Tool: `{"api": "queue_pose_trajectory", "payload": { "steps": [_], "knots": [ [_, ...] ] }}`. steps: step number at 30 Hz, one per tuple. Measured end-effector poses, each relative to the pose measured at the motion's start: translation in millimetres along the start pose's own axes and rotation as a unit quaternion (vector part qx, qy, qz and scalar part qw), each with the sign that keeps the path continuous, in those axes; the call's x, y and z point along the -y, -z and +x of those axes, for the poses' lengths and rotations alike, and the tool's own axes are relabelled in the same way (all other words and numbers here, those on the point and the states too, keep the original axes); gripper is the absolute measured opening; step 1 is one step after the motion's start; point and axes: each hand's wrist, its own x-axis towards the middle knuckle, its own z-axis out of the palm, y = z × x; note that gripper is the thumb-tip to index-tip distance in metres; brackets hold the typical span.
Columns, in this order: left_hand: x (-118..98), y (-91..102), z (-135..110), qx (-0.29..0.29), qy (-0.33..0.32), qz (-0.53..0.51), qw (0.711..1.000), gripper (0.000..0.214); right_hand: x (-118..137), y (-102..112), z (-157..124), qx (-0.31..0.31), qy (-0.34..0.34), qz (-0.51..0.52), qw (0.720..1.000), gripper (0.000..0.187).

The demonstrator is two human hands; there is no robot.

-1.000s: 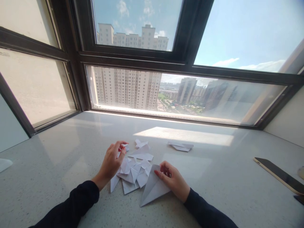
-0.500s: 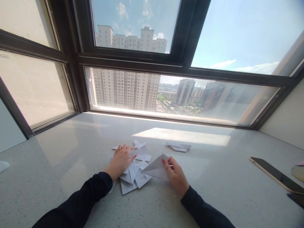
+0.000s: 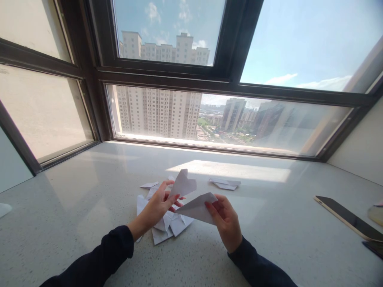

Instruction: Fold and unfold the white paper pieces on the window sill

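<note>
Notched folded paper [image 3: 186, 185] and pointed folded paper [image 3: 197, 208], one in each hand, above a pale counter

Left hand [image 3: 158, 202]: thumb and finger clamped on the lower left of the notched folded paper, remaining fingers spread below it. Right hand [image 3: 228, 218]: thumb on the near face of the pointed folded paper, other fingers curled behind, grip closed. Its long tip aims left, close to the left fingertips; contact there cannot be told. Hands apart, the two papers near each other.

Below: a loose pile of white folded papers [image 3: 163, 236] on the speckled counter [image 3: 98, 223]. Left hand and both held papers stand in front of much of it; number of pieces cannot be counted. One more folded piece [image 3: 225, 184] lies alone, beyond the right hand, near a sunlit patch [image 3: 242, 171].

Right side, well apart from the hands: phone [image 3: 348, 217], dark screen up; just beside it a dark flat object [image 3: 373, 248], cut by the frame edge. Far left: a white object [image 3: 4, 209], also cut off. Behind everything: dark window frame [image 3: 167, 77], tall buildings [image 3: 161, 111] outside
</note>
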Motion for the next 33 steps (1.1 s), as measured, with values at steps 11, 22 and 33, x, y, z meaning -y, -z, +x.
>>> {"api": "queue_pose_trajectory", "payload": {
  "steps": [11, 22, 33],
  "knots": [
    [-0.9, -15.3, -24.0, 0.146, 0.115, -0.174, 0.967, 0.043, 6.5, -0.6, -7.0, -0.005, 0.130, -0.229, 0.965, 0.014],
    [9.0, -24.4, -28.1, 0.153, 0.066, -0.142, 0.976, 0.033, 4.5, -1.3, -3.6, -0.068, 0.140, -0.256, 0.954, 0.039],
    [-12.6, 15.5, -15.1, 0.010, -0.074, 0.335, 0.939, 0.038, -7.1, 2.8, 9.8, 0.013, -0.153, 0.039, 0.987, 0.032]
  ]
}}
